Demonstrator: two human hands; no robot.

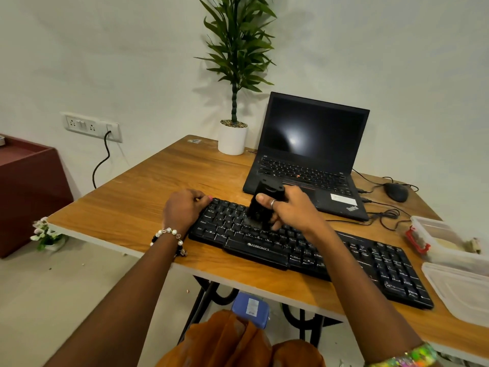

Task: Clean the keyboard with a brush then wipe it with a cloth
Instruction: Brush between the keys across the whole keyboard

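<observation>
Two hands at work over the black keyboard (312, 250), which lies slantwise along the near edge of the wooden desk (148, 205). Right hand (289, 207) clamped around a black brush (260, 205), held upright, bristles down on the keys in the keyboard's left-middle rows. Left hand (185, 207) rests on the keyboard's far left corner, fingers curled over its edge, steadying it. Open laptop (309, 157) just behind the keyboard, screen dark. Mouse (396, 192) to the laptop's right, cables trailing. White pot with a green plant (234, 107) at the desk's back edge. Clear plastic containers (455, 266) at the right end of the desk. Cloth not identifiable in view
</observation>
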